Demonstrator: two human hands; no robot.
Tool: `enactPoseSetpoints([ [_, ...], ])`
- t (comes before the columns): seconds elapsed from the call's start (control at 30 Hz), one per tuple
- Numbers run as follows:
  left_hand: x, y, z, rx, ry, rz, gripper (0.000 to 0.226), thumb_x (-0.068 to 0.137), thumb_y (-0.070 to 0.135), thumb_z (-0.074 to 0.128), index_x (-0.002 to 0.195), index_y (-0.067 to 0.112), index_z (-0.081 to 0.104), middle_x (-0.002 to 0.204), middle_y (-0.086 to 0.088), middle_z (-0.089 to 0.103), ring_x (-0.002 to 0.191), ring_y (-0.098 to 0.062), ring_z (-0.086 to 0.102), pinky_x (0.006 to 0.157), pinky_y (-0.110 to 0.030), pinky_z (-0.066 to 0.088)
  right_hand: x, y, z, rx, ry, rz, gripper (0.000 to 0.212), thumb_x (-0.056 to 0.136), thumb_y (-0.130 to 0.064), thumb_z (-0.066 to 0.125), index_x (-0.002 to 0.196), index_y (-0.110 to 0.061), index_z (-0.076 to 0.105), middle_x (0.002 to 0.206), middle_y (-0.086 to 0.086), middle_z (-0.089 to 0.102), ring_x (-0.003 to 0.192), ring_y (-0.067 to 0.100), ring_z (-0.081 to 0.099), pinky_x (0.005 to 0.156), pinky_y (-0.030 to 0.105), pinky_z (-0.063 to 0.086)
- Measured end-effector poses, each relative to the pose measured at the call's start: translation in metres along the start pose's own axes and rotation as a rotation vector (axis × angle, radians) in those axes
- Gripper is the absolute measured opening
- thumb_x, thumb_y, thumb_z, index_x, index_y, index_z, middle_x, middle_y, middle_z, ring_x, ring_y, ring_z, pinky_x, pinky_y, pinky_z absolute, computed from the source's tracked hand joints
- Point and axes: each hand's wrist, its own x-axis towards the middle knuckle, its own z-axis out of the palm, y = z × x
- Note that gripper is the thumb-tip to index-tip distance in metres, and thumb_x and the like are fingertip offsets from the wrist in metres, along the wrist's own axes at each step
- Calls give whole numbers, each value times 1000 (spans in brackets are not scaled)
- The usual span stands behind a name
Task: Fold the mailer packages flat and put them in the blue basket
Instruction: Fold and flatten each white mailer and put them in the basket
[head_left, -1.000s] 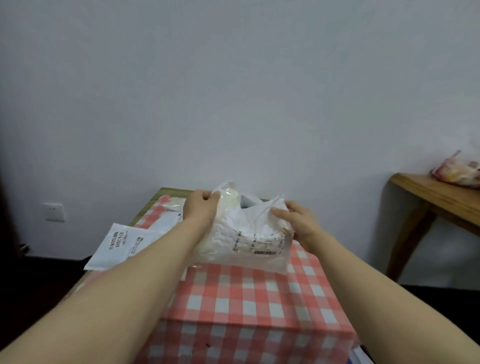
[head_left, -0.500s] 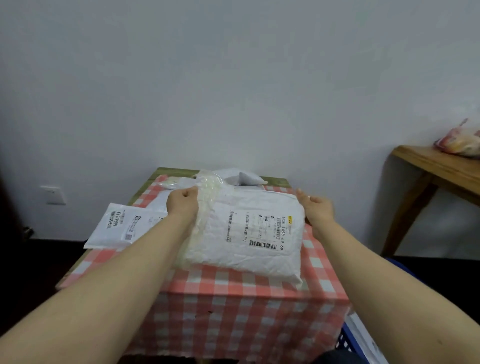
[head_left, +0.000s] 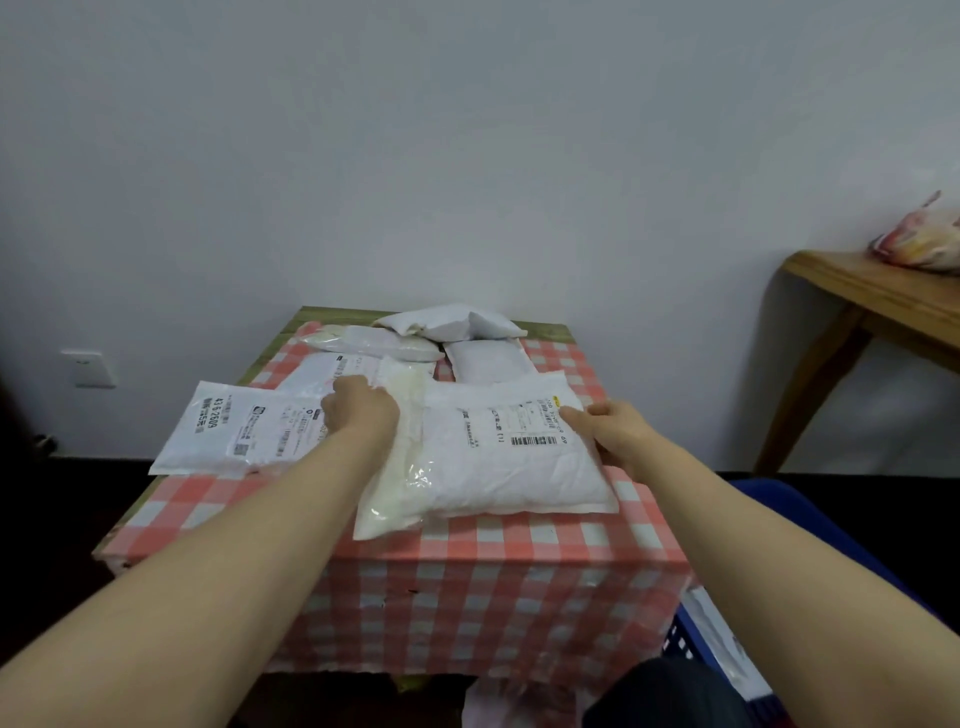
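Note:
A large white mailer package (head_left: 498, 457) with a barcode label lies spread out on the red-checked table (head_left: 467, 540). A clear yellowish flap runs down its left side. My left hand (head_left: 361, 408) grips that left edge with curled fingers. My right hand (head_left: 610, 428) holds the right edge, thumb on top. A flat white mailer (head_left: 234, 434) lies to the left, hanging over the table's edge. Several more white mailers (head_left: 447, 325) are piled at the back. The blue basket (head_left: 696, 636) sits on the floor at the lower right, a white package in it.
A wooden side table (head_left: 872, 301) stands at the right with a pink and yellow bag (head_left: 922, 239) on it. A white wall runs behind, with a socket (head_left: 88, 368) low on the left. The floor around is dark.
The large mailer was bunched and lifted between both hands; now it lies spread wide on the table. My hands have moved apart to its left and right edges.

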Motion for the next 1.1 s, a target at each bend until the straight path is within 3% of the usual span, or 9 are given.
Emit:
enactPoseSetpoints([
  [0.07, -11, 3, 1, 254, 98, 266, 39, 93, 13, 51, 131, 13, 49, 139, -14, 37, 127, -31, 38, 103, -41, 34, 0, 0, 4, -283, 160, -122, 48, 85, -31, 67, 125, -13, 50, 115, 3, 57, 104, 24, 58, 88, 36, 48],
  [0.13, -27, 6, 5, 303, -44, 598, 27, 91, 15, 54, 118, 17, 61, 126, -4, 52, 113, -21, 49, 94, -32, 39, -5, -5, 8, -350, 241, -380, 21, 83, -22, 64, 104, -20, 60, 97, -7, 58, 91, 14, 57, 76, 24, 43],
  [0.23, -44, -1, 17, 514, -437, 744, 23, 85, 29, 56, 95, 15, 70, 98, 3, 67, 93, -15, 59, 82, -29, 47, -21, -17, 19, -490, -75, -529, 9, 81, -17, 66, 87, -19, 73, 94, -9, 68, 86, 5, 59, 79, 24, 46],
  [0.4, -44, -12, 25, 1005, -673, 770, 66, 83, 56, 48, 135, 16, 47, 144, -4, 43, 134, -22, 36, 111, -37, 29, -23, -13, 30, -819, -429, -378, 57, 83, -40, 68, 136, -23, 52, 149, -6, 39, 138, 12, 33, 113, 27, 25],
  [0.57, -44, -21, 30, 1142, -674, 876, 70, 89, 42, 54, 147, 15, 27, 154, -2, 26, 141, -17, 23, 115, -36, 18, -17, -4, 35, -998, -499, -395, 84, 80, -42, 72, 149, -25, 27, 159, -6, 13, 146, 13, 10, 117, 30, 10],
  [0.73, -45, -25, 35, 926, -467, 882, 31, 90, 24, 52, 120, 22, 58, 122, 1, 55, 117, -21, 49, 84, -34, 45, -13, -1, 44, -1003, -285, -506, 42, 82, -30, 72, 122, -18, 61, 123, 1, 58, 116, 21, 52, 92, 31, 41],
  [0.9, -45, -14, 29, 661, -582, 734, 20, 84, 39, 61, 78, 20, 65, 86, 4, 59, 83, -16, 56, 70, -33, 46, -18, -10, 38, -899, -367, -458, 37, 80, -40, 71, 107, -16, 63, 107, -3, 60, 100, 18, 55, 83, 28, 44],
  [1.0, -39, -2, 19, 552, -508, 689, 28, 90, 35, 54, 111, 22, 67, 121, 5, 62, 115, -16, 54, 97, -32, 43, -20, -19, 24, -616, -302, -372, 40, 88, -45, 58, 104, -9, 68, 98, 0, 65, 92, 17, 58, 79, 27, 44],
  [1.1, -31, -6, 18, 874, -581, 740, 47, 92, 34, 54, 135, 15, 50, 142, -3, 47, 130, -21, 42, 106, -31, 35, -12, -15, 28, -871, -259, -437, 42, 88, -32, 62, 117, 0, 61, 116, 13, 64, 107, 30, 57, 92, 38, 46],
])
